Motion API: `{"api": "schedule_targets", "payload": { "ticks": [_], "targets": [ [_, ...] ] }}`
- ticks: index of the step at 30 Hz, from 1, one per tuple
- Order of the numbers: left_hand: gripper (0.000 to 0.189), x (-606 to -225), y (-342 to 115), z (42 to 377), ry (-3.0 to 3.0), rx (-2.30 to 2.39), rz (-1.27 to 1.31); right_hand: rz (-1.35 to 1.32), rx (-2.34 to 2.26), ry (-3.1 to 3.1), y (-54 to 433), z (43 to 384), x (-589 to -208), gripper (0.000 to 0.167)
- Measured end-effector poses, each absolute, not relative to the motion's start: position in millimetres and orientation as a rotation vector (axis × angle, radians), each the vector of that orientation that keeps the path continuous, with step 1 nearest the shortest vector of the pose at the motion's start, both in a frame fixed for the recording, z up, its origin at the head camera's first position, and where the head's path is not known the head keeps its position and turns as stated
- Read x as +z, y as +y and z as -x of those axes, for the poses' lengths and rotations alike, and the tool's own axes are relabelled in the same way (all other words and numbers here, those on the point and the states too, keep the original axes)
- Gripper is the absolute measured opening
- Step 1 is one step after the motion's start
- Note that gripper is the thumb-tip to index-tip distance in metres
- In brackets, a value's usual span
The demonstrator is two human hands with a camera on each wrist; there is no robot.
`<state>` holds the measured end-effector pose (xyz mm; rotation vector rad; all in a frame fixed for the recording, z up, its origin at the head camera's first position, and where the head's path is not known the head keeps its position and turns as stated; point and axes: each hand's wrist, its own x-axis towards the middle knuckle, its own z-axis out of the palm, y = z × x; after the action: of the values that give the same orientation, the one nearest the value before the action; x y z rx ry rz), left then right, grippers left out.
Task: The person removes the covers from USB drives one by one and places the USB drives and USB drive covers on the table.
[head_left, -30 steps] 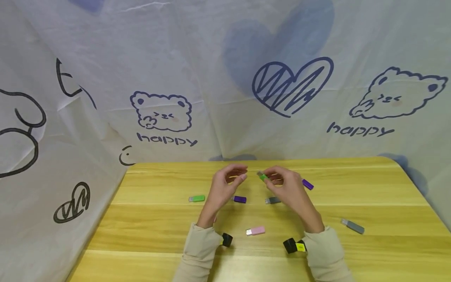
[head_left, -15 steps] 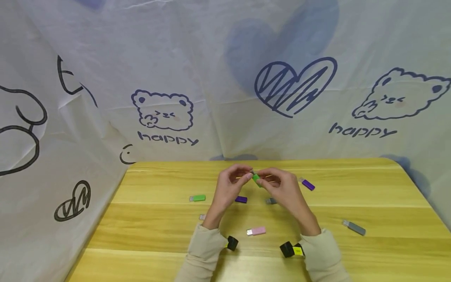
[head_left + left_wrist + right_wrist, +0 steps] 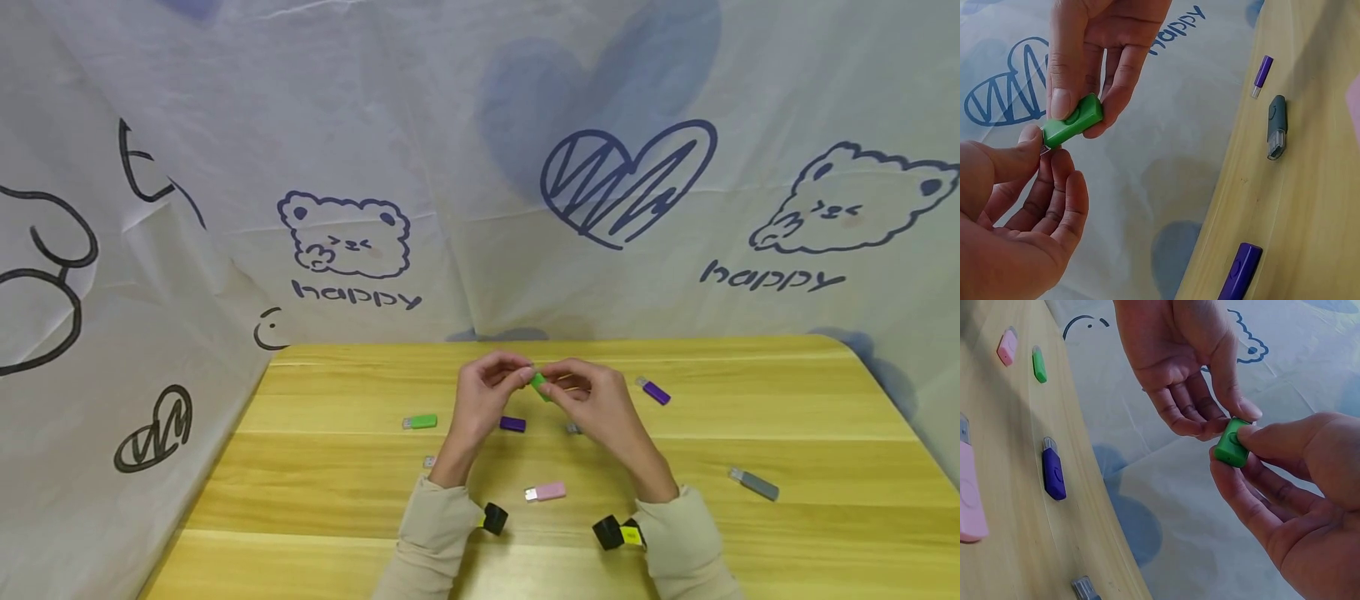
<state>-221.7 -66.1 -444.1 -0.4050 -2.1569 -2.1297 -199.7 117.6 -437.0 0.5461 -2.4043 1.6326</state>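
Note:
A green USB stick [image 3: 1074, 122] is held up above the table between both hands. My right hand [image 3: 606, 400] pinches its green body, thumb on the round mark of the case. Thumb and fingers of my left hand [image 3: 480, 400] pinch the clear-tipped end, which they mostly hide. Under the hands lie a dark purple USB stick [image 3: 513, 424] and a grey USB stick [image 3: 1277, 125], the latter partly covered by the right hand in the head view. Closer to my body lies a pink USB stick [image 3: 545, 492].
Another green USB stick [image 3: 420, 422] lies to the left, near a second pink one [image 3: 1007, 347]. A purple USB stick [image 3: 654, 391] and a grey one [image 3: 753, 483] lie to the right. Behind the wooden table [image 3: 337, 517] hangs a printed white cloth [image 3: 465, 167].
The hands have come together; the left, first apart from the green USB stick, now pinches its end. The stick has moved left with the right hand.

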Motion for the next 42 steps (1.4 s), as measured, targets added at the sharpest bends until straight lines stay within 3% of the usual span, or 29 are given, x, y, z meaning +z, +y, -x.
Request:
{"api": "schedule_targets", "payload": {
  "ticks": [31,42],
  "targets": [
    [0.013,-441.3,-61.8,220.0,-2.076,-2.218,0.287,-0.594,1.597,-2.422,122.4,197.0,-430.9,0.015],
    [0.015,-432.6,-89.9,221.6,-1.971,-2.247,0.162,-0.556,1.583,-2.482,123.1,197.7,-431.4,0.018]
  ]
}}
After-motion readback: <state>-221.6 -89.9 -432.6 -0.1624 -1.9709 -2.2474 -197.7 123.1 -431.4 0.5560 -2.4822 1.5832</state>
